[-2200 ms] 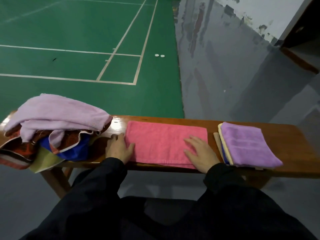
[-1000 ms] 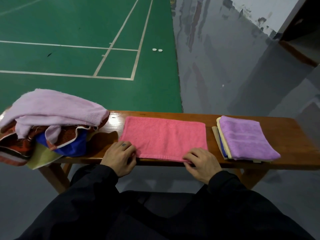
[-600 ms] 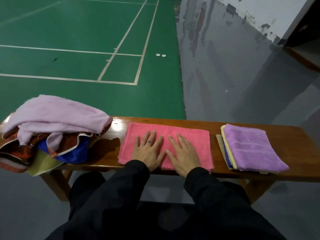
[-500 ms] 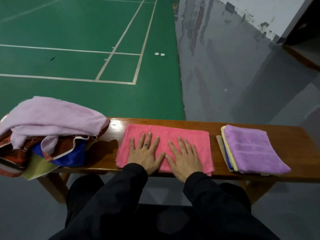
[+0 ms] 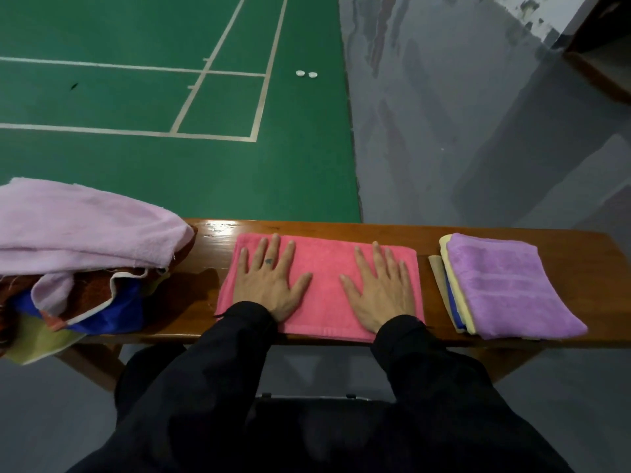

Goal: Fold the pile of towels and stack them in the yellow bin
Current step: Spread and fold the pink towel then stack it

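Head camera view, looking down at a long, glossy brown wooden bench (image 5: pixel 341 227) that runs from the left edge of the picture to the right. Beyond its far edge, the floor is a green sports court (image 5: pixel 136 97) with pale painted lines on the left and bare grey floor (image 5: pixel 461 131) on the right, with two small white round objects (image 5: pixel 306 74) lying on the green near the seam. A pink towel (image 5: pixel 324 268) lies flat in the middle of the bench, folded into a neat rectangle whose near edge reaches the bench's front edge. The left hand (image 5: pixel 271 285) and the right hand (image 5: pixel 379 288), in black sleeves, rest palm down on the pink towel with fingers spread, loose and gripping nothing, one on each half. At the left end of the bench sits a rumpled pile of unfolded towels (image 5: pixel 78 268): pale lilac on top, with brown, blue and yellow cloth beneath, spilling over the front edge. Toward the right end sits a tidy stack of folded towels (image 5: pixel 505 288), purple on top, with yellow, blue and tan edges showing beneath on its left side.
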Demonstrator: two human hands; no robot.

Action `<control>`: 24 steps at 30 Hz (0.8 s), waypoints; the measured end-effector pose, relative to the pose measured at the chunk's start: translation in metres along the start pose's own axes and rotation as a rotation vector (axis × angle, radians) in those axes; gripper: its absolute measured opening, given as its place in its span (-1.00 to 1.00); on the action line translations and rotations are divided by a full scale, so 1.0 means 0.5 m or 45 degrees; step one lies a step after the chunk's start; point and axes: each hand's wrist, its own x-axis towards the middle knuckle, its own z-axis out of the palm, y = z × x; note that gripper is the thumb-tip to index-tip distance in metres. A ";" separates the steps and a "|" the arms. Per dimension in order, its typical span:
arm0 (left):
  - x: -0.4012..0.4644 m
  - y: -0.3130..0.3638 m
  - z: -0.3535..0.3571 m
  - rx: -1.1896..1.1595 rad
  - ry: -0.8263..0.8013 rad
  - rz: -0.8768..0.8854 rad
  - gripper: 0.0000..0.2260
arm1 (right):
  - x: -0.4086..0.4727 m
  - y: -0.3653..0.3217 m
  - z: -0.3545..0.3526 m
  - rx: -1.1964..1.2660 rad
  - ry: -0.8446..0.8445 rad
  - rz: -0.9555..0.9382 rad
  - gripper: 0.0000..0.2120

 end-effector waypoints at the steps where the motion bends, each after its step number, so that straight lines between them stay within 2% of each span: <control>1: 0.000 -0.006 -0.001 -0.007 0.004 -0.017 -0.24 | -0.006 0.022 0.001 -0.005 0.006 0.026 -0.28; 6: 0.002 -0.045 -0.010 -0.052 -0.054 -0.146 -0.24 | -0.023 0.064 0.004 0.021 -0.020 0.087 -0.27; 9: -0.020 -0.060 -0.027 -0.234 -0.037 -0.309 -0.25 | -0.023 0.072 -0.003 0.075 -0.045 0.071 -0.27; 11: -0.050 -0.072 -0.049 -0.415 0.070 -0.579 -0.23 | -0.035 0.080 -0.011 0.253 0.104 0.092 -0.27; 13: -0.071 -0.082 -0.071 -0.363 0.038 -0.735 -0.28 | -0.054 0.088 -0.015 0.446 0.335 0.141 -0.24; 16: -0.077 -0.090 -0.078 -0.353 -0.020 -0.656 -0.54 | -0.084 0.093 -0.001 0.710 0.417 0.161 -0.21; 20: -0.074 -0.083 -0.086 -0.605 0.109 -0.521 -0.84 | -0.100 0.097 -0.002 1.103 0.425 0.223 -0.18; 22: -0.072 -0.080 -0.098 -0.766 0.122 -0.531 -0.85 | -0.098 0.108 -0.011 1.247 0.453 0.257 -0.12; 24: -0.062 -0.087 -0.106 -0.943 0.099 -0.553 -0.80 | -0.096 0.117 -0.025 1.399 0.435 0.293 -0.19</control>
